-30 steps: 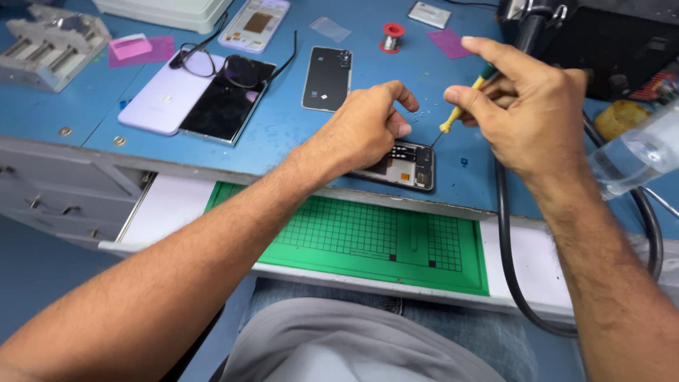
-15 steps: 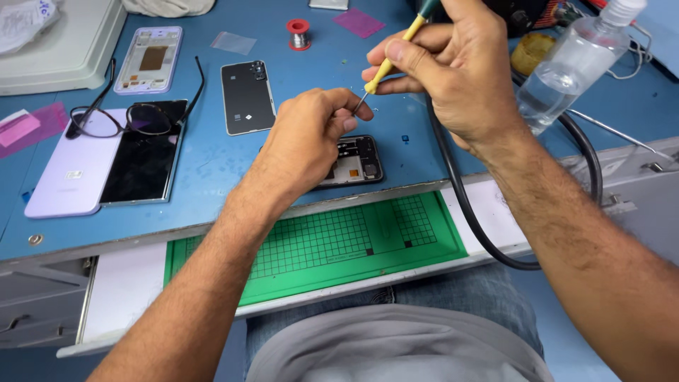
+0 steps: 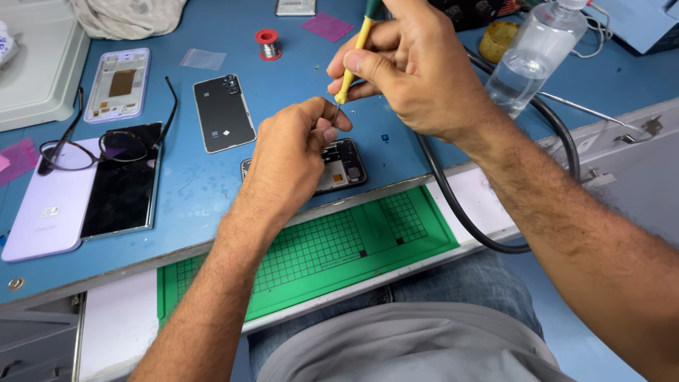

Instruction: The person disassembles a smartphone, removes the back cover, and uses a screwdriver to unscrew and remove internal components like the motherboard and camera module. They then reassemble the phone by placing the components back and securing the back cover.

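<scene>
The opened phone [image 3: 338, 164] lies at the blue bench's [image 3: 396, 152] near edge, its insides bare, back cover [image 3: 224, 112] already off beside it. The right hand [image 3: 417, 67] pinches a yellow screwdriver [image 3: 353, 53]; the left hand [image 3: 293, 152] pinches its tip, perhaps a screw, too small to tell.

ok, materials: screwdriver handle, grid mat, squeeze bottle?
Screwdriver in the right hand: yellow handle looks like matte plastic, tip a thin grey metal shaft. Grid mat: green, dull and flat, probably rubber or silicone. Bottle: clear glossy plastic, with liquid visible through the wall.
</scene>
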